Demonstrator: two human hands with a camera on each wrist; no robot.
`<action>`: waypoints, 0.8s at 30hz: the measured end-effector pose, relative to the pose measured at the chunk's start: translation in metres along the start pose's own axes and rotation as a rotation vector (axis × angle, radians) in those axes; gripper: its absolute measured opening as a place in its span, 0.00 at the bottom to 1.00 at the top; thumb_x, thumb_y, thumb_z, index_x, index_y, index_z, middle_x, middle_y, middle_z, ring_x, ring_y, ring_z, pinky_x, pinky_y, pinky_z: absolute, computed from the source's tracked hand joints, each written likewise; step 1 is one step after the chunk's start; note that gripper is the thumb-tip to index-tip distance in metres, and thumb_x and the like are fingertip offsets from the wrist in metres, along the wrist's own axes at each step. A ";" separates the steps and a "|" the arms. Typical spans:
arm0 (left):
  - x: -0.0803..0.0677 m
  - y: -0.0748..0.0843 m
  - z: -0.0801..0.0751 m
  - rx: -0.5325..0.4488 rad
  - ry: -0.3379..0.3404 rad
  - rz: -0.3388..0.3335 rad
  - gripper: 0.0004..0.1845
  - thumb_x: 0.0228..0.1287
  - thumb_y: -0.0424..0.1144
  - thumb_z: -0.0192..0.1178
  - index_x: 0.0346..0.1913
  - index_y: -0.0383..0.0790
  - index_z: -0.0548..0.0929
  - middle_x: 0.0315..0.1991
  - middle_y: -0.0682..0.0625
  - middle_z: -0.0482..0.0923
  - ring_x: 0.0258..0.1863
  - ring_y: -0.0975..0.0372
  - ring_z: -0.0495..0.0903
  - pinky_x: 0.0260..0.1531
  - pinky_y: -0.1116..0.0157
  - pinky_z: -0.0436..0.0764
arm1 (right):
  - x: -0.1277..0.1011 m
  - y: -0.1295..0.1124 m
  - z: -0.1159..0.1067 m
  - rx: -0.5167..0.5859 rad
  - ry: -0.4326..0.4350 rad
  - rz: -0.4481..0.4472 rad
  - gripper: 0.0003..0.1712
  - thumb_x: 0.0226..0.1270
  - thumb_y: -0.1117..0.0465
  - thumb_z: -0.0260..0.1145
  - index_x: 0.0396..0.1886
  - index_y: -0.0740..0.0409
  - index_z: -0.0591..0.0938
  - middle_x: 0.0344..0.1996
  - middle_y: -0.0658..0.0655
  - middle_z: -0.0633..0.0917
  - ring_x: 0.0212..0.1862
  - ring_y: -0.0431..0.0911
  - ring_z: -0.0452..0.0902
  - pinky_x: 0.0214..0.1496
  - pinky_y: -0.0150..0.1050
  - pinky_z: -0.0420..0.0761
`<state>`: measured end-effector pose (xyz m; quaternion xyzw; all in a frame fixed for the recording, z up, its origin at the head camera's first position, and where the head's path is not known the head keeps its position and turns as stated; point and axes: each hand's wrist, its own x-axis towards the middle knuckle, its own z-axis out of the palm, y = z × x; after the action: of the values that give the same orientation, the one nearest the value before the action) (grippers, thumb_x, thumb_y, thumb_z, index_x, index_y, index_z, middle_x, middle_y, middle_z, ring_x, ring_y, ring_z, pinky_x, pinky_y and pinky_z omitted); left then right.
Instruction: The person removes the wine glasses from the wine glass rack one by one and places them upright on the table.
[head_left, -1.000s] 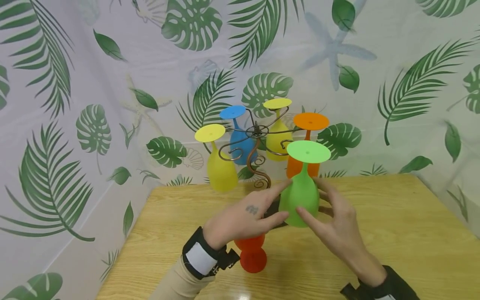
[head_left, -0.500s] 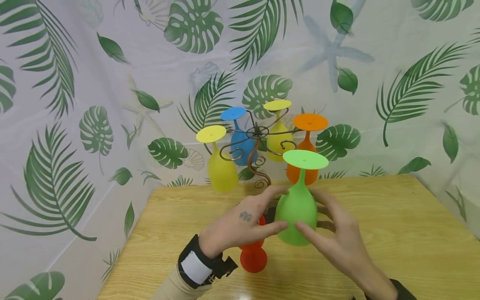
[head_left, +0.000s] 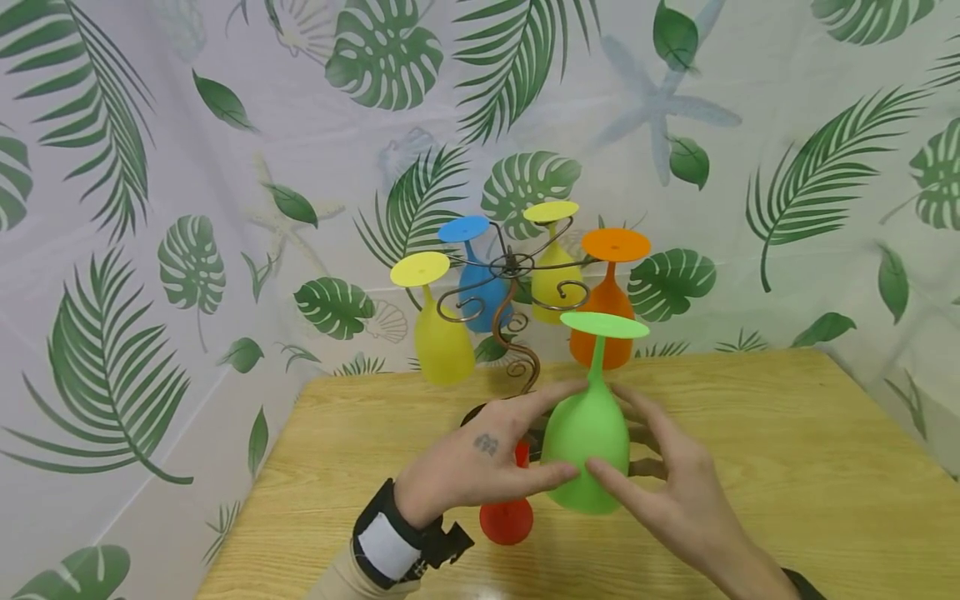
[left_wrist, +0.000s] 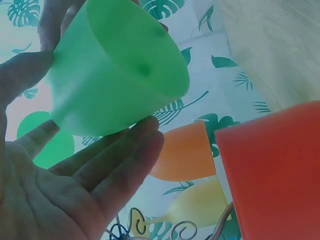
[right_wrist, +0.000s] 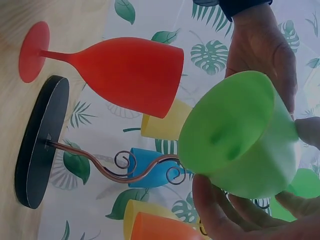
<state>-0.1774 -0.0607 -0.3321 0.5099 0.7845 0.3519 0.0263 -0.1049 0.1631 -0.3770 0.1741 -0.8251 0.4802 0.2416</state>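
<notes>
A green plastic wine glass (head_left: 588,442) is upside down between both hands in the head view, its round foot on top and stem below it. My left hand (head_left: 480,454) holds the bowl from the left with thumb and fingers. From the right, my right hand (head_left: 671,475) grips the same bowl, thumb in front and fingers behind. Both wrist views look into its open mouth, above the table. A red wine glass (right_wrist: 132,75) stands upright on the table, partly hidden behind my left hand in the head view.
Behind the hands stands a curled metal glass rack (head_left: 512,265) with a black base (right_wrist: 42,145). Hanging upside down from it are a left yellow glass (head_left: 442,342), a blue glass (head_left: 480,292), another yellow glass (head_left: 551,283) and an orange glass (head_left: 602,329). All are over a wooden table (head_left: 787,467).
The green wine glass has come down and slightly left, away from the rack's arms, with both hands holding it throughout. More of the orange glass shows behind it.
</notes>
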 end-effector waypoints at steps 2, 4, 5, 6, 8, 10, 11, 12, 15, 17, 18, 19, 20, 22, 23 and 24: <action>-0.001 0.000 0.001 -0.005 0.013 0.008 0.40 0.70 0.47 0.66 0.80 0.53 0.58 0.67 0.52 0.75 0.60 0.68 0.79 0.59 0.70 0.79 | -0.001 0.000 0.000 -0.005 -0.004 -0.019 0.45 0.60 0.67 0.77 0.75 0.47 0.69 0.64 0.57 0.80 0.51 0.38 0.82 0.37 0.34 0.88; -0.002 0.000 0.001 -0.013 0.026 0.010 0.41 0.69 0.46 0.67 0.80 0.53 0.59 0.67 0.52 0.76 0.59 0.68 0.79 0.57 0.70 0.80 | -0.001 0.001 -0.001 -0.004 -0.004 -0.061 0.42 0.64 0.69 0.72 0.76 0.49 0.69 0.64 0.57 0.80 0.51 0.39 0.83 0.37 0.34 0.88; -0.002 0.001 0.000 -0.028 0.031 0.011 0.41 0.69 0.46 0.67 0.80 0.53 0.59 0.67 0.51 0.76 0.58 0.67 0.80 0.55 0.71 0.81 | -0.002 0.001 -0.001 -0.001 -0.005 -0.087 0.40 0.66 0.72 0.69 0.76 0.50 0.69 0.64 0.57 0.80 0.51 0.39 0.83 0.38 0.33 0.88; -0.003 0.001 0.000 -0.049 0.034 0.008 0.40 0.69 0.45 0.67 0.80 0.53 0.60 0.66 0.51 0.76 0.57 0.67 0.81 0.53 0.71 0.82 | -0.002 0.002 -0.002 0.000 -0.003 -0.120 0.39 0.67 0.74 0.65 0.76 0.51 0.70 0.64 0.57 0.80 0.51 0.39 0.83 0.38 0.32 0.87; -0.005 0.003 -0.001 -0.095 0.036 -0.001 0.40 0.69 0.44 0.67 0.80 0.54 0.60 0.65 0.50 0.77 0.54 0.67 0.82 0.49 0.71 0.84 | -0.001 0.005 -0.005 -0.017 0.000 -0.191 0.39 0.66 0.80 0.58 0.75 0.55 0.71 0.64 0.56 0.81 0.53 0.36 0.82 0.42 0.29 0.85; -0.006 0.005 -0.002 -0.132 0.035 -0.013 0.40 0.69 0.44 0.67 0.79 0.55 0.61 0.63 0.49 0.79 0.52 0.67 0.82 0.47 0.70 0.85 | 0.000 0.008 -0.006 -0.034 0.005 -0.264 0.40 0.62 0.84 0.54 0.74 0.59 0.72 0.65 0.55 0.81 0.56 0.33 0.80 0.46 0.25 0.83; -0.007 0.006 -0.002 -0.140 0.034 -0.013 0.39 0.69 0.44 0.66 0.79 0.55 0.61 0.63 0.49 0.79 0.51 0.68 0.82 0.47 0.70 0.85 | 0.001 0.010 -0.007 -0.044 0.012 -0.313 0.40 0.60 0.85 0.54 0.73 0.62 0.72 0.64 0.56 0.81 0.57 0.33 0.80 0.46 0.24 0.82; -0.008 0.006 -0.003 -0.137 0.035 -0.013 0.39 0.69 0.44 0.66 0.79 0.55 0.62 0.62 0.49 0.80 0.51 0.68 0.82 0.48 0.70 0.85 | 0.002 0.012 -0.007 -0.062 0.020 -0.361 0.39 0.59 0.85 0.54 0.72 0.64 0.73 0.64 0.57 0.81 0.58 0.33 0.79 0.48 0.23 0.81; -0.009 0.007 -0.003 -0.139 0.031 -0.009 0.39 0.69 0.44 0.65 0.80 0.55 0.61 0.61 0.48 0.80 0.50 0.69 0.82 0.48 0.70 0.84 | 0.006 0.018 -0.007 -0.120 0.038 -0.494 0.29 0.70 0.76 0.51 0.70 0.70 0.73 0.60 0.60 0.83 0.57 0.32 0.77 0.48 0.21 0.79; -0.010 0.007 -0.003 -0.154 0.027 -0.013 0.39 0.69 0.43 0.65 0.80 0.54 0.61 0.61 0.47 0.80 0.50 0.69 0.83 0.47 0.71 0.85 | 0.008 0.021 -0.007 -0.165 0.046 -0.557 0.25 0.79 0.65 0.49 0.69 0.72 0.72 0.57 0.62 0.83 0.56 0.33 0.77 0.46 0.21 0.78; -0.010 0.007 -0.003 -0.162 0.024 -0.017 0.39 0.69 0.43 0.65 0.80 0.54 0.61 0.61 0.47 0.80 0.50 0.69 0.83 0.46 0.71 0.85 | 0.008 0.022 -0.007 -0.185 0.041 -0.573 0.27 0.82 0.59 0.47 0.69 0.73 0.72 0.57 0.63 0.83 0.55 0.33 0.76 0.46 0.20 0.78; -0.010 0.007 -0.003 -0.164 0.022 -0.020 0.39 0.70 0.42 0.65 0.80 0.53 0.61 0.61 0.47 0.80 0.50 0.69 0.83 0.46 0.72 0.85 | 0.009 0.023 -0.007 -0.202 0.036 -0.588 0.30 0.83 0.53 0.45 0.69 0.73 0.73 0.58 0.64 0.82 0.56 0.33 0.76 0.47 0.20 0.78; -0.011 0.007 -0.004 -0.157 0.022 -0.019 0.38 0.70 0.42 0.64 0.80 0.52 0.62 0.61 0.47 0.80 0.50 0.69 0.83 0.47 0.72 0.85 | 0.009 0.023 -0.007 -0.217 0.030 -0.601 0.32 0.83 0.50 0.46 0.69 0.72 0.73 0.59 0.65 0.81 0.58 0.35 0.75 0.50 0.19 0.78; -0.011 0.007 -0.004 -0.159 0.018 -0.029 0.37 0.70 0.42 0.64 0.79 0.50 0.63 0.61 0.47 0.80 0.49 0.69 0.83 0.47 0.72 0.85 | 0.009 0.024 -0.008 -0.244 0.009 -0.624 0.34 0.82 0.46 0.47 0.68 0.70 0.74 0.62 0.67 0.78 0.61 0.40 0.76 0.57 0.20 0.76; -0.011 0.007 -0.004 -0.159 0.017 -0.034 0.36 0.71 0.42 0.64 0.79 0.49 0.64 0.60 0.48 0.81 0.49 0.69 0.83 0.46 0.72 0.85 | 0.009 0.025 -0.007 -0.259 0.003 -0.636 0.33 0.81 0.46 0.47 0.68 0.70 0.75 0.63 0.69 0.77 0.62 0.43 0.76 0.61 0.21 0.75; -0.011 0.007 -0.004 -0.160 0.017 -0.040 0.35 0.71 0.42 0.64 0.78 0.48 0.65 0.60 0.48 0.81 0.48 0.69 0.82 0.46 0.72 0.85 | 0.009 0.026 -0.007 -0.274 0.000 -0.647 0.33 0.81 0.46 0.48 0.67 0.69 0.75 0.64 0.70 0.76 0.63 0.45 0.76 0.63 0.21 0.73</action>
<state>-0.1680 -0.0700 -0.3284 0.4873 0.7642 0.4171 0.0673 -0.1242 0.1815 -0.3876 0.3925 -0.7839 0.2638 0.4023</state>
